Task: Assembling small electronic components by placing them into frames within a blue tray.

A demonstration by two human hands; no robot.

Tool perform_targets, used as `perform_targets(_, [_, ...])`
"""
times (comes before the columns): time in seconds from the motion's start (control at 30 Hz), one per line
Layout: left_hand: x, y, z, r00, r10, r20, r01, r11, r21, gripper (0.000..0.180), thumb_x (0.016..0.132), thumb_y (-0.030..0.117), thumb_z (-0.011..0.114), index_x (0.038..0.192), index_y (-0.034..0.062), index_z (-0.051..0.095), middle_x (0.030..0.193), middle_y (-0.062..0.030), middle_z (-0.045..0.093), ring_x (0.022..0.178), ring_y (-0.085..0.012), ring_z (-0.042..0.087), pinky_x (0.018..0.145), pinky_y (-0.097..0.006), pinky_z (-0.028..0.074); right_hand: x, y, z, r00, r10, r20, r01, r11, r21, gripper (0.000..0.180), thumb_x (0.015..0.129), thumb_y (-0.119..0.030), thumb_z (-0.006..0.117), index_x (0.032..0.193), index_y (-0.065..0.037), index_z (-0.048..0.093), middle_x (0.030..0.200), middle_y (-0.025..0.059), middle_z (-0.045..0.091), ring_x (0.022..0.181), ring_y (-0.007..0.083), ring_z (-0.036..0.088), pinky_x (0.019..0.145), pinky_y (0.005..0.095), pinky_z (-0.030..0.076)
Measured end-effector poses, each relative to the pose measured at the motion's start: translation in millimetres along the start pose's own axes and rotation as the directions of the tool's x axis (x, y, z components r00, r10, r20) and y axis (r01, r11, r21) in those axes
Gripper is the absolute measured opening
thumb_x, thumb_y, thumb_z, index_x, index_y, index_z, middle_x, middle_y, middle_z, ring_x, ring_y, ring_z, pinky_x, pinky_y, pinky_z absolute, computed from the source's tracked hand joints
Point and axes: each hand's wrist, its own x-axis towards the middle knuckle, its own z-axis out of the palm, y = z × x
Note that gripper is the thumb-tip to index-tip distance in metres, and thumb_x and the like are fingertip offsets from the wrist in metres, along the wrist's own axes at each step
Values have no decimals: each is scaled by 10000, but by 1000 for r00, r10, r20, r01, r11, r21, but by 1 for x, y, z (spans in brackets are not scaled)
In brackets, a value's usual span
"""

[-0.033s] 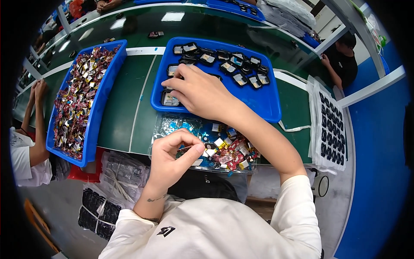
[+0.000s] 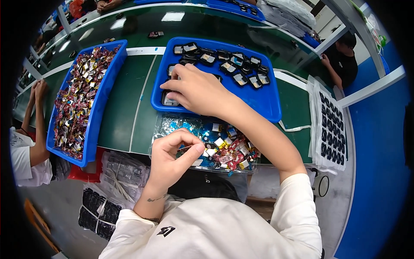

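Note:
My left hand (image 2: 172,157) pinches thin reddish wires (image 2: 184,148) between thumb and forefinger, above a pile of small parts. What hangs from the wires is hard to make out against the pile. My right hand (image 2: 198,90) reaches over the left end of a blue tray (image 2: 272,103), its fingers bent and apart. Thumb and forefinger are close to a black square casing (image 2: 170,102), partly covered by the hand; whether they touch it is unclear. More black casings (image 2: 208,58) with pale inner faces lie in the tray. Below my right forearm are red circuit boards with silvery cells (image 2: 230,156).
A long blue tray (image 2: 91,140) heaped with red boards and cells stands at left on the green bench (image 2: 125,108). White sheets bearing rows of black parts (image 2: 331,125) lie at right. Another person's hands (image 2: 39,90) show at far left, and a person in black (image 2: 343,64) sits at right.
My right hand has shifted slightly, its fingers moving down and left over the casing at the tray's left end. My left hand stays in place.

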Motion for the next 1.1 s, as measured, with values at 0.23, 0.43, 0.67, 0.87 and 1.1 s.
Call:
perform_targets(0.23, [-1, -1, -4, 999, 31, -31, -31, 1000, -2, 22, 799, -18, 648, 793, -32, 632, 749, -45, 604, 684, -90, 529, 631, -218, 415, 9, 15, 3, 984, -177, -12, 177, 983, 39, 190, 725, -141, 709, 893, -104, 629, 966, 40, 543, 920, 230, 532, 737, 360, 492])
perform_targets(0.43, [4, -6, -4, 989, 143, -25, -142, 989, 49, 36, 792, -7, 658, 793, -32, 633, 824, -81, 629, 739, -104, 548, 655, -228, 436, -18, 7, -26, 966, 248, 70, -248, 824, 509, 226, 763, -116, 716, 856, -53, 519, 782, 44, 609, 698, 116, 607, 596, 284, 473])
perform_targets(0.67, [11, -3, 13, 937, 346, -39, -338, 931, 138, 56, 743, 1, 680, 787, -5, 646, 1143, -187, 612, 847, -162, 576, 751, -256, 472, -91, -31, -41, 805, 579, 129, -240, 120, 963, 217, 845, -40, 652, 879, -45, 437, 840, 68, 610, 767, 101, 619, 585, 235, 548])
perform_targets(0.87, [6, -7, 28, 956, 264, -131, -237, 953, 191, 65, 733, 29, 694, 784, 19, 656, 1087, -143, 628, 815, -145, 522, 732, -267, 427, -128, -59, -36, 750, 661, 35, -126, 91, 988, 399, 886, 21, 557, 1261, 57, 424, 1080, 192, 625, 926, 177, 641, 714, 250, 579])
perform_targets(1.1, [10, -14, 32, 972, 147, -183, -109, 973, 203, 33, 753, 22, 682, 782, 16, 668, 1000, -101, 646, 899, -157, 575, 782, -268, 432, -136, -80, -20, 723, 688, -71, -43, 147, 988, 381, 880, 71, 528, 1253, 78, 453, 1219, 182, 546, 1061, 188, 583, 834, 287, 552])
